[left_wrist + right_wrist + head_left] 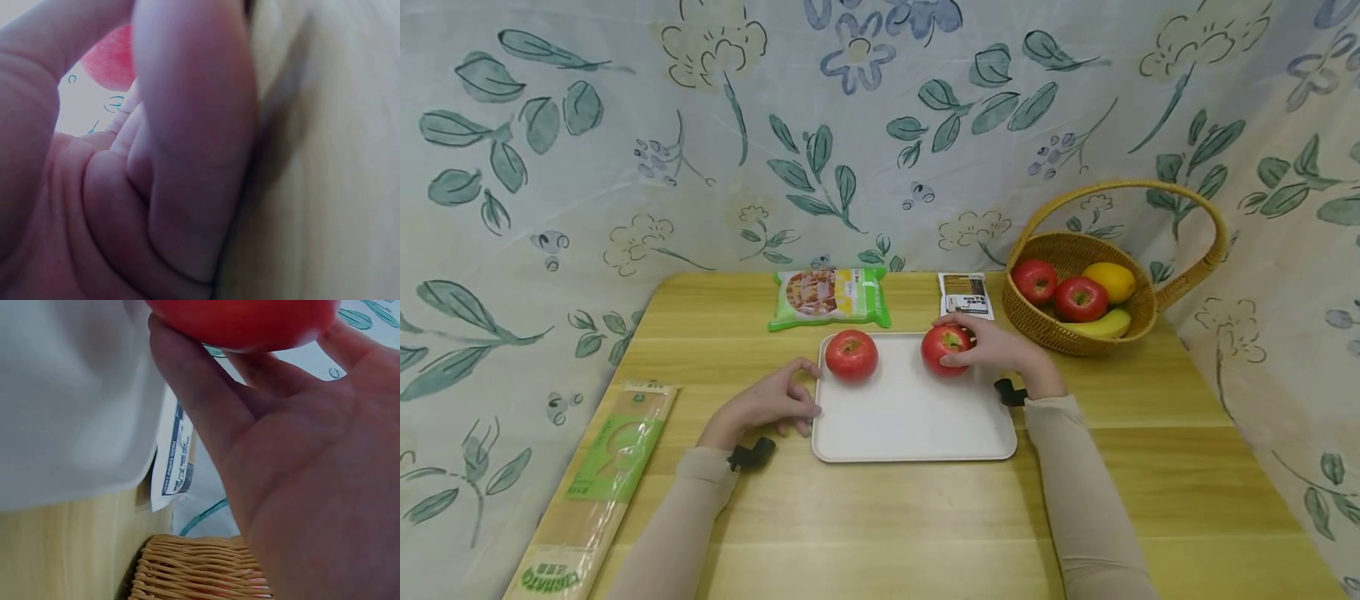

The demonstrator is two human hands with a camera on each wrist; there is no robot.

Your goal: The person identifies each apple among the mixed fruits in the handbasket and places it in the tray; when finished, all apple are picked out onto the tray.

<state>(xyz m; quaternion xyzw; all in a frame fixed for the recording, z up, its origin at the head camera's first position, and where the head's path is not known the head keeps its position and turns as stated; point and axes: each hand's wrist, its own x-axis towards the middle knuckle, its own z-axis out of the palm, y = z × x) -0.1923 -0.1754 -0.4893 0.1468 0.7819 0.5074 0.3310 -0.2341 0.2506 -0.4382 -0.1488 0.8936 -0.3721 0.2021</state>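
Note:
In the head view, my right hand [992,342] holds a red apple [936,350] at the upper right of a white rectangular tray [917,425]. Thumb and fingers lie around the apple's sides; the right wrist view shows the same apple [250,319] against the fingers. A second red apple [852,356] sits in the tray's upper left corner. At the tray's left edge is my left hand [767,400], its fingers loosely bent and their tips at the rim. No object shows within that hand in the left wrist view, where its fingers [194,125] fill much of the picture.
A wicker basket [1037,325] with apples, a lemon and a banana stands at the back right. Behind the tray lie a green food packet [831,297] and a small white-and-brown packet [966,296]. A long noodle-like packet [602,475] lies along the table's left side.

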